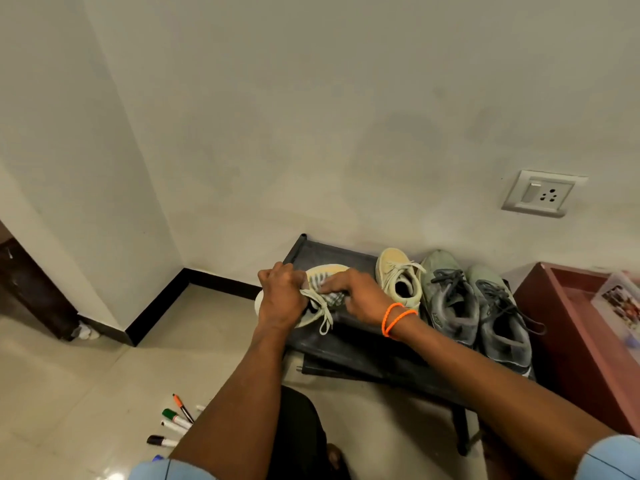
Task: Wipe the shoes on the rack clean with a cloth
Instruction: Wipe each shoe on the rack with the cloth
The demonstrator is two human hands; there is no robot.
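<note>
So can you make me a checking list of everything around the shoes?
Surface: black shoe rack against the wall, on a tiled floor.
Job's things: cream shoe being wiped with a striped cloth; second cream shoe and grey pair beside it on the rack.
Clutter: markers on the floor.
Hands: left hand grips the cream shoe; right hand presses the cloth on it, orange bands on the wrist.
Cables: nothing seen.
Surroundings: wall socket; red cabinet to the right.

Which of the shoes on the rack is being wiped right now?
The cream shoe at the rack's left end, under both hands and the cloth. Its mate and the two grey shoes stand untouched.
</note>
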